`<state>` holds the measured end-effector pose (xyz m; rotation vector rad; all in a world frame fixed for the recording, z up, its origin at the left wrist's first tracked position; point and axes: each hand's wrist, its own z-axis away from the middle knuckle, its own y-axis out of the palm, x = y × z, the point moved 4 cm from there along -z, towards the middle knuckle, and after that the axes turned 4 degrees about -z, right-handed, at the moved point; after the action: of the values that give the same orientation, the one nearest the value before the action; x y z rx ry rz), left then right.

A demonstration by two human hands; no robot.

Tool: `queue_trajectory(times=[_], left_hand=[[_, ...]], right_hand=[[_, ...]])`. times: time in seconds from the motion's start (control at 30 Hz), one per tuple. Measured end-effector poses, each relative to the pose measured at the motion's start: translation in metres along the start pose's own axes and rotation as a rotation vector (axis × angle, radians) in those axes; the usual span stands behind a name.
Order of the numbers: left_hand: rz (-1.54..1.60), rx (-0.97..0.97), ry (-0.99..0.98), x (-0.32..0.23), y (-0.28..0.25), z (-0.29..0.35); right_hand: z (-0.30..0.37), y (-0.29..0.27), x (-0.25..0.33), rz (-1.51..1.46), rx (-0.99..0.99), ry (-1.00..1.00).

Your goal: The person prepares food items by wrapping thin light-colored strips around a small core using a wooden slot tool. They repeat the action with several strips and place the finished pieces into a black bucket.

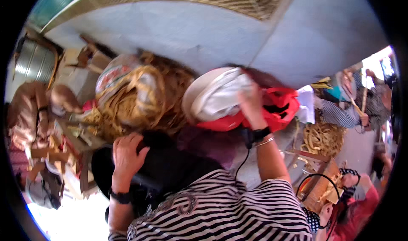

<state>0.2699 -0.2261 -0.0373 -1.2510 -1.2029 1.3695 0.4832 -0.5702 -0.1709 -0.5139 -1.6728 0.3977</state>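
My right hand reaches over a bundle of white cloth or plastic in a pale round container. Motion smears its fingers, so whether they grip the white bundle cannot be made out. Against the container and beneath my right wrist lies a bright red plastic bag. My left hand hovers by a black, soft-looking thing in front of me. Its fingers are loosely bent, the thumb stands apart, and nothing shows between them.
Left of the container, a large sack is heaped with yellowish strips. Further left a wooden bench holds wood pieces beside a seated person. On the right, a person in red works at a wooden block, near curled shavings. A blue-white wall rises behind.
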Motion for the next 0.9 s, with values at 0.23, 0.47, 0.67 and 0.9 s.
queue_trajectory(times=[0.23,0.47,0.67,0.9], left_hand=[[-0.028,0.024,-0.028,-0.001,0.004,-0.006],[-0.056,0.096,-0.001,-0.012,0.014,-0.018],[-0.036,0.137,-0.024,-0.012,0.019,-0.016],[-0.092,0.145,0.024,-0.015,0.016,-0.02]], right_hand=[[-0.007,-0.08,-0.06,-0.107,-0.412,0.236],[0.083,-0.067,-0.165,0.898,0.599,0.062],[0.119,-0.064,-0.157,0.831,0.796,0.3],[0.112,-0.075,-0.166,-0.175,0.401,0.576]])
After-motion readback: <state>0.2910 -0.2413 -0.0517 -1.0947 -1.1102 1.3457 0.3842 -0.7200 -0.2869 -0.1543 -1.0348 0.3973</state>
